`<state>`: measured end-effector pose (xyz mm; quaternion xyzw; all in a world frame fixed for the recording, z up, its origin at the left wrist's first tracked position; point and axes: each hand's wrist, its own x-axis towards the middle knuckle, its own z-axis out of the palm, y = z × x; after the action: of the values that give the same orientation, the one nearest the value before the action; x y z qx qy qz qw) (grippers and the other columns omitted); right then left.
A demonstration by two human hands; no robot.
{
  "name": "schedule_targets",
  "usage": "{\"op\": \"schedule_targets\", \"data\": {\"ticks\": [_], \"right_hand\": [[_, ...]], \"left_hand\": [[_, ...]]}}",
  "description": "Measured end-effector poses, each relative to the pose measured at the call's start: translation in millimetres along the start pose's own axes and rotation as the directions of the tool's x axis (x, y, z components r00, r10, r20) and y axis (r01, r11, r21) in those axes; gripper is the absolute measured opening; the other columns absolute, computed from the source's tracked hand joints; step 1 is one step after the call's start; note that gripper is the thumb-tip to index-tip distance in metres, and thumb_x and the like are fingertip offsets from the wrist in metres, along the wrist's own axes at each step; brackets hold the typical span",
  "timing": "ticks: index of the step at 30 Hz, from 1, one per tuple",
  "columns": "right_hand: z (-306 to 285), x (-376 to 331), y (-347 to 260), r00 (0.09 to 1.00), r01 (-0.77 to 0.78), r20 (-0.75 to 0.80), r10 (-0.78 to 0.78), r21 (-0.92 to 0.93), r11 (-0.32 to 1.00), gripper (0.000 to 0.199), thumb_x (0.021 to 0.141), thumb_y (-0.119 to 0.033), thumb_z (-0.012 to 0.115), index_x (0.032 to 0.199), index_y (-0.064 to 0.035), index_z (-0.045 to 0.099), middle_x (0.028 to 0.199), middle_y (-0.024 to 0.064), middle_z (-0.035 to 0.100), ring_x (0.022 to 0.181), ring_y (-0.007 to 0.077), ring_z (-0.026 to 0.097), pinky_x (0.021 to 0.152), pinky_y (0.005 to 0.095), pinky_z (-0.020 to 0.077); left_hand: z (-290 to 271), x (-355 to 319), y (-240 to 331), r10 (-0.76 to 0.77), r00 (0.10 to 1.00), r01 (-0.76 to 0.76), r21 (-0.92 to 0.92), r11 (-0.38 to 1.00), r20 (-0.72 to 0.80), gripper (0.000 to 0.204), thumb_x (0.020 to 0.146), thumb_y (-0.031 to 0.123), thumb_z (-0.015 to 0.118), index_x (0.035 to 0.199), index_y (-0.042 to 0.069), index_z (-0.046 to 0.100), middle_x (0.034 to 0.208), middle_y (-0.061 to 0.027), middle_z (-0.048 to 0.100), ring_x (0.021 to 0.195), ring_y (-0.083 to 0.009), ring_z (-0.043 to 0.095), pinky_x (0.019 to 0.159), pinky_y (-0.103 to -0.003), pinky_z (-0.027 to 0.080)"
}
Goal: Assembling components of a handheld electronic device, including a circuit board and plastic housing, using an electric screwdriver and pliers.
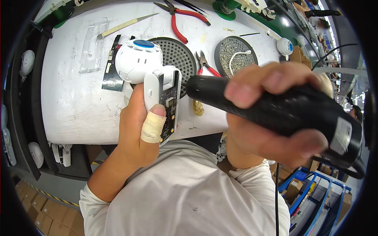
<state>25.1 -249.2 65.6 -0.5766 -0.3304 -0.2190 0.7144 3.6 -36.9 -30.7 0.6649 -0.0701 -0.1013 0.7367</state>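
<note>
My left hand [136,135], its thumb wrapped in beige tape, grips a white camera-like device [136,65] with a rounded head and a blue round cap. The device's lower housing is open on one side, showing a dark circuit board [170,112]. My right hand [258,128] is closed around a black electric screwdriver [303,112], blurred by motion. Its narrow nose points left, a little apart from the housing; no bit can be made out. Beneath the device lies a dark perforated disc [183,53], partly covered.
Screws fill a round tray [221,51] with a white cable on it. Red-handled pliers [174,19], small cutters [203,63], a tape-handled blade [126,26], a clear plastic part [91,51], a circuit board [113,74] and a yellowish lump [198,107] lie around. Dark racks [29,98] border the left.
</note>
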Motion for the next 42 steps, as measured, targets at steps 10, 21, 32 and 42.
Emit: {"op": "schedule_targets", "data": {"ticks": [10, 21, 32, 42], "right_hand": [[7.8, 6.8, -35.1, 0.998, 0.058, -0.028, -0.053, 0.224, 0.973, 0.049, 0.080, -0.035, 0.075, 0.100, -0.0007, 0.046, 0.086, 0.0083, 0.052, 0.063, 0.0158, 0.059, 0.054, 0.0282, 0.0489], [78.7, -16.1, -31.5, 0.975, 0.209, -0.183, -0.129, 0.533, 0.820, 0.033, 0.084, -0.022, 0.073, 0.095, -0.0058, 0.046, 0.076, 0.0082, 0.057, 0.064, 0.0194, 0.060, 0.059, 0.0264, 0.0503], [82.2, -26.0, -48.6, 0.973, 0.208, -0.172, -0.152, 0.382, 0.901, 0.036, 0.081, -0.019, 0.074, 0.096, -0.0047, 0.044, 0.078, 0.0075, 0.054, 0.062, 0.0173, 0.059, 0.056, 0.0247, 0.0507], [80.0, -32.4, -65.4, 0.970, 0.223, -0.152, -0.190, 0.241, 0.945, 0.039, 0.079, -0.016, 0.074, 0.097, -0.0036, 0.042, 0.079, 0.0069, 0.051, 0.060, 0.0155, 0.059, 0.054, 0.0232, 0.0510]], "left_hand": [[1.6, -17.4, 3.7, 0.063, 0.996, -0.087, -0.433, 0.897, -0.069, 0.075, 0.094, 0.051, 0.046, 0.142, -0.003, 0.025, 0.132, -0.0284, 0.049, 0.096, -0.0227, 0.064, 0.073, -0.032, 0.056], [16.9, -33.8, 17.0, 0.019, 0.997, 0.024, -0.550, 0.835, 0.071, 0.072, 0.097, 0.048, 0.038, 0.143, -0.004, 0.021, 0.135, -0.0294, 0.046, 0.120, -0.0298, 0.053, 0.094, -0.040, 0.048], [18.1, -45.2, 20.3, 0.085, 0.992, -0.026, -0.522, 0.853, 0.090, 0.065, 0.100, 0.041, 0.032, 0.142, -0.007, 0.021, 0.135, -0.0282, 0.046, 0.123, -0.0307, 0.051, 0.102, -0.041, 0.042], [15.6, -53.6, 12.7, 0.213, 0.976, -0.178, -0.376, 0.909, 0.052, 0.055, 0.103, 0.034, 0.028, 0.138, -0.009, 0.027, 0.121, -0.0239, 0.057, 0.104, -0.0233, 0.061, 0.086, -0.034, 0.051]]}}
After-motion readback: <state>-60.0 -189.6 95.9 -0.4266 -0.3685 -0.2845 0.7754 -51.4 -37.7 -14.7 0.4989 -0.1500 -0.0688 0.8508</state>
